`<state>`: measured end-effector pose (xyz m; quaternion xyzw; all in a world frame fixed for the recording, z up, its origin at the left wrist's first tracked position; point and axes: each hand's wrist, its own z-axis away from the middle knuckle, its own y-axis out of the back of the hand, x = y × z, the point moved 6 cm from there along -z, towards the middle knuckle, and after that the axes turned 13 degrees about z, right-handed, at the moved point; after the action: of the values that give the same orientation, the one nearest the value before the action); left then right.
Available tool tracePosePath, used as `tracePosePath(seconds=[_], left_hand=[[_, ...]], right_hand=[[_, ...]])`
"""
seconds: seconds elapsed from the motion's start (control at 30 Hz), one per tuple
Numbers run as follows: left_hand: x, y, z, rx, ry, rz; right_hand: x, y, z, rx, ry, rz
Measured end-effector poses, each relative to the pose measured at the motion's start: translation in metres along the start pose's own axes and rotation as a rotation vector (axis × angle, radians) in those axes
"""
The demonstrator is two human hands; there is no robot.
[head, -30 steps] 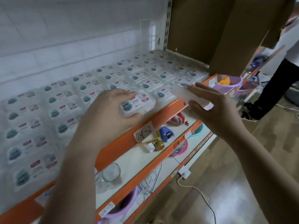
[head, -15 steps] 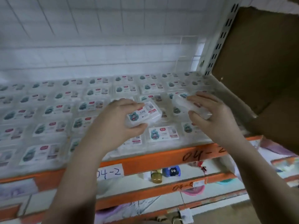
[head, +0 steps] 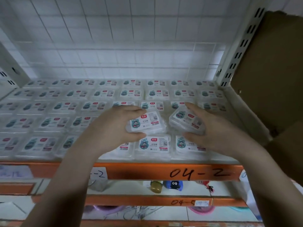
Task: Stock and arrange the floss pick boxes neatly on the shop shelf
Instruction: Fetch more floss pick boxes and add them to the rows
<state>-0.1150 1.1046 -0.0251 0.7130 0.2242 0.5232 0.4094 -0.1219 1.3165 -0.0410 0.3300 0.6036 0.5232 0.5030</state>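
1. Step in hand, as I judge it: placing; the shelf (head: 147, 171) already carries rows of boxes (head: 105, 93) from its back edge to its front edge, and two more are held over the front right part, so a second layer seems to be starting.
2. The left hand (head: 113, 128) grips the left box (head: 145, 122), fingers curled over its far edge and thumb under its near edge; the box sits label up, nearly level, just above the front rows.
3. The right hand (head: 211, 130) grips the right box (head: 186, 121), fingers over the far side and thumb at the near corner; this box is tilted, its left end higher.
4. The next move likely calls for levelling the right box, then lowering each squarely onto a box beneath, edges matched to the rows, before the fingers let go.
5. Against half a second ago: both hands are still clamped on their boxes; the right box, then edge-on, now shows its label; the view has swung to face the shelf squarely, and its right post (head: 236, 51) and the carton (head: 270, 71) beside it stand in plain sight.
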Motion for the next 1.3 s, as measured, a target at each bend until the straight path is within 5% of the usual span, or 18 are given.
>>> tracePosePath(seconds=[0.47, 0.67, 0.83, 1.2, 1.3], left_hand=[[-0.010, -0.005, -0.017, -0.196, 0.111, -0.023], [-0.003, 0.012, -0.079, -0.016, 0.009, -0.038], [0.004, -0.006, -0.150, -0.051, -0.063, -0.119], [0.001, -0.047, -0.213, -0.197, 0.010, -0.008], [0.000, -0.047, -0.217, -0.143, 0.018, -0.008]], right_hand=[[-0.004, 0.013, -0.011, -0.116, -0.052, 0.050], [0.014, 0.048, -0.049, 0.054, -0.184, 0.095], [0.045, 0.058, -0.093, 0.149, -0.319, 0.110], [0.082, 0.042, -0.135, -0.031, -0.307, 0.172], [0.086, 0.043, -0.135, 0.031, -0.319, 0.203]])
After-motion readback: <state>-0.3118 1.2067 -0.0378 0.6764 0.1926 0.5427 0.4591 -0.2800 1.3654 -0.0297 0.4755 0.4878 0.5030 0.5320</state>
